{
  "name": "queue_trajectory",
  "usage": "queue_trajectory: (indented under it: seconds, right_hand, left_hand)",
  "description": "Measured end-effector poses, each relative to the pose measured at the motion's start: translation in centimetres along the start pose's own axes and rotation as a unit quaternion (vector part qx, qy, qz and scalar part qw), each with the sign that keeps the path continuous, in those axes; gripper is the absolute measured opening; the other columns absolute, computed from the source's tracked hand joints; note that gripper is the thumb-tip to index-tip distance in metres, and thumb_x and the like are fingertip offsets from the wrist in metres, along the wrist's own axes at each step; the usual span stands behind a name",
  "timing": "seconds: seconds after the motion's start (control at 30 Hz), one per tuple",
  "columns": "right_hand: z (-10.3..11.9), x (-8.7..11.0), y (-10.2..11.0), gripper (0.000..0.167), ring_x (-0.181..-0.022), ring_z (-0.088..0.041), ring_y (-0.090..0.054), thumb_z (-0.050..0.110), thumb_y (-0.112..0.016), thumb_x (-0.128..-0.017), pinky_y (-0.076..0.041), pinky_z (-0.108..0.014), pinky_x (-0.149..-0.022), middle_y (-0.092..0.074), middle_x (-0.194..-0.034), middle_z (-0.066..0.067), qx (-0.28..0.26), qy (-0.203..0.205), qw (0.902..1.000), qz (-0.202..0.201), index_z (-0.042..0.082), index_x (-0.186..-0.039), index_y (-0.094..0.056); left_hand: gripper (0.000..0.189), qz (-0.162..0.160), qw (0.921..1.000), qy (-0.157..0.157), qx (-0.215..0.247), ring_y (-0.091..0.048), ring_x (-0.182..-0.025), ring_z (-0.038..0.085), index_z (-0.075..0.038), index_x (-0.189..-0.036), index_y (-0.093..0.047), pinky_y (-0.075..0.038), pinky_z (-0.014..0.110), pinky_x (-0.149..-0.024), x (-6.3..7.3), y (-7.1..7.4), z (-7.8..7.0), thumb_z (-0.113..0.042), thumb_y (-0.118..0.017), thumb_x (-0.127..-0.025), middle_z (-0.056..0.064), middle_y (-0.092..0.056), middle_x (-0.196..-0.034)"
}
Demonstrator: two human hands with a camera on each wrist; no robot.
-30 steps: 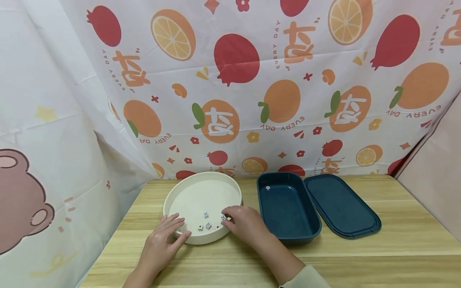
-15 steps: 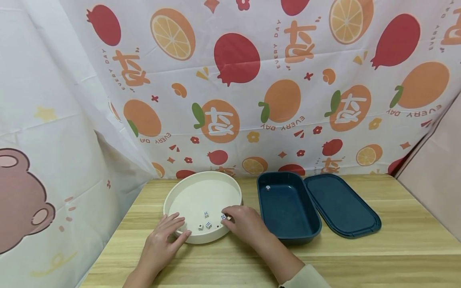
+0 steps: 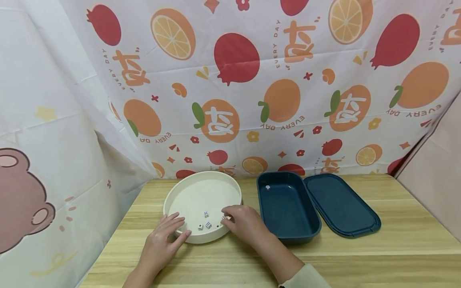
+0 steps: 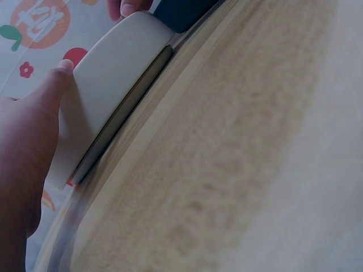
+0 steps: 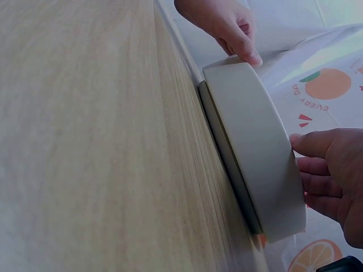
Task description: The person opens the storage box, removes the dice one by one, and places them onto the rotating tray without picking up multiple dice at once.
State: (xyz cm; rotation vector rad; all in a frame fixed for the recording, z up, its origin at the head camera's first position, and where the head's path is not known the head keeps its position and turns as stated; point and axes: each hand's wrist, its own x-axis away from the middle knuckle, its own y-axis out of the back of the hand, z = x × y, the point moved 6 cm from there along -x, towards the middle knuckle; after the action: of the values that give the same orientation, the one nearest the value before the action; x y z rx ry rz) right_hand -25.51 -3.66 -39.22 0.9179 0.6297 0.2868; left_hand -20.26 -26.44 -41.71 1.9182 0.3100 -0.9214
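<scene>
A round cream tray [image 3: 201,192] with a raised wall stands on the table. My left hand [image 3: 160,240] rests at its near-left rim, fingers loosely spread over the edge and thumb along the front. Inside, near that side, lie several white dice, among them a die [image 3: 200,227] with a dark pip, a blue-pipped die [image 3: 208,225] and another blue-pipped die [image 3: 206,214]. A small dark dot shows to their right. My right hand [image 3: 245,224] reaches over the right rim and pinches a die [image 3: 224,217] between thumb and forefinger; the fingers partly cover it. In both wrist views the tray wall hides the dice.
Right of the tray stands a deep blue rectangular box [image 3: 289,216] with one die [image 3: 268,187] at its far left corner. Its matching blue lid [image 3: 342,206] lies flat beside it. A fruit-printed cloth [image 3: 237,100] hangs behind the wooden table [image 3: 360,260].
The die at my right fingertips has turned slightly and shows less of its blue-pipped face. Both hands, the tray and the other dice stay in place.
</scene>
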Motion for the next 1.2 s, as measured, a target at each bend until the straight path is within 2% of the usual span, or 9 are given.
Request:
queue_trajectory:
  seconds: [0.33,0.53,0.63,0.73,0.8,0.87,0.93,1.03,1.2]
  right_hand:
    - [-0.1,0.0,0.0,0.03,-0.102,-0.007,-0.07,0.027,-0.076,-0.088,-0.06,-0.023,-0.089,-0.074,-0.11,0.004,-0.008,-0.003,0.9999,0.01,0.016,-0.115,-0.073]
    - [-0.5,-0.1,0.5,0.029,-0.097,-0.007,-0.069,0.029,-0.071,-0.092,-0.06,-0.02,-0.085,-0.074,-0.11,0.004,-0.017,-0.015,0.9997,0.013,0.016,-0.118,-0.072]
    - [-1.3,-0.3,1.8,0.027,-0.094,-0.008,-0.07,0.029,-0.07,-0.093,-0.061,-0.019,-0.081,-0.075,-0.108,0.002,-0.02,-0.024,0.9994,-0.014,0.016,-0.117,-0.073]
    - [-3.0,-0.4,4.0,0.024,-0.091,-0.01,-0.07,0.026,-0.072,-0.091,-0.062,-0.023,-0.079,-0.075,-0.101,0.003,-0.025,-0.045,0.9965,-0.066,0.015,-0.113,-0.074]
    - [-4.4,-0.5,5.6,0.021,-0.09,-0.011,-0.069,0.022,-0.073,-0.09,-0.063,-0.028,-0.079,-0.075,-0.097,0.002,-0.034,-0.067,0.9929,-0.092,0.014,-0.109,-0.075]
    - [-5.8,-0.8,6.9,0.021,-0.088,-0.012,-0.068,0.022,-0.074,-0.089,-0.063,-0.031,-0.08,-0.075,-0.096,0.002,-0.04,-0.098,0.9897,-0.097,0.014,-0.108,-0.075]
    - [-7.1,-1.3,8.1,0.022,-0.09,-0.014,-0.068,0.024,-0.074,-0.089,-0.063,-0.034,-0.081,-0.074,-0.098,0.001,-0.031,-0.124,0.9894,-0.07,0.015,-0.109,-0.074]
    - [-8.7,-2.4,9.3,0.028,-0.093,-0.017,-0.066,0.027,-0.073,-0.09,-0.061,-0.039,-0.085,-0.072,-0.103,-0.002,-0.001,-0.156,0.9878,0.004,0.013,-0.115,-0.072]
    - [-10.2,-4.1,10.1,0.032,-0.093,-0.022,-0.063,0.022,-0.072,-0.09,-0.06,-0.042,-0.086,-0.069,-0.107,-0.009,0.068,-0.162,0.9763,0.127,0.008,-0.119,-0.07]
  left_hand:
    - [0.032,-0.003,1.0,-0.006,0.004,-0.065,-0.11,0.03,-0.005,-0.097,-0.076,-0.024,0.015,-0.121,0.0,0.1,-0.2,-0.021,-0.086,-0.071,0.005,-0.075,-0.104]
    - [0.033,0.003,1.0,0.001,0.001,-0.064,-0.112,0.029,-0.006,-0.097,-0.076,-0.024,0.017,-0.122,0.2,0.0,0.2,-0.021,-0.087,-0.07,0.003,-0.075,-0.105]
    - [0.033,0.002,1.0,0.003,0.005,-0.063,-0.113,0.028,-0.006,-0.098,-0.076,-0.025,0.018,-0.122,0.2,-0.1,0.3,-0.021,-0.087,-0.07,0.003,-0.075,-0.105]
    - [0.033,0.005,0.9999,0.003,0.011,-0.063,-0.114,0.027,-0.007,-0.098,-0.076,-0.026,0.02,-0.122,0.1,-0.4,0.4,-0.022,-0.087,-0.071,0.002,-0.075,-0.106]
    - [0.033,0.007,0.9999,0.002,0.013,-0.063,-0.115,0.026,-0.007,-0.099,-0.076,-0.028,0.023,-0.122,0.0,-0.6,0.3,-0.022,-0.087,-0.072,0.001,-0.075,-0.106]
    - [0.033,0.008,0.9999,0.001,0.012,-0.063,-0.115,0.026,-0.007,-0.099,-0.076,-0.029,0.025,-0.121,0.1,-0.7,0.3,-0.023,-0.087,-0.072,0.001,-0.075,-0.106]
    - [0.033,0.005,0.9999,0.003,0.01,-0.064,-0.114,0.026,-0.007,-0.099,-0.077,-0.03,0.025,-0.121,0.2,-0.7,0.3,-0.023,-0.087,-0.071,0.001,-0.075,-0.105]
    - [0.033,0.0,0.9999,0.006,0.009,-0.064,-0.114,0.025,-0.007,-0.098,-0.077,-0.029,0.025,-0.121,0.3,-0.5,0.4,-0.022,-0.087,-0.071,0.001,-0.075,-0.105]
    - [0.033,-0.002,1.0,-0.001,0.008,-0.064,-0.114,0.025,-0.007,-0.098,-0.076,-0.031,0.026,-0.121,0.2,-0.1,0.3,-0.021,-0.087,-0.07,0.001,-0.075,-0.105]
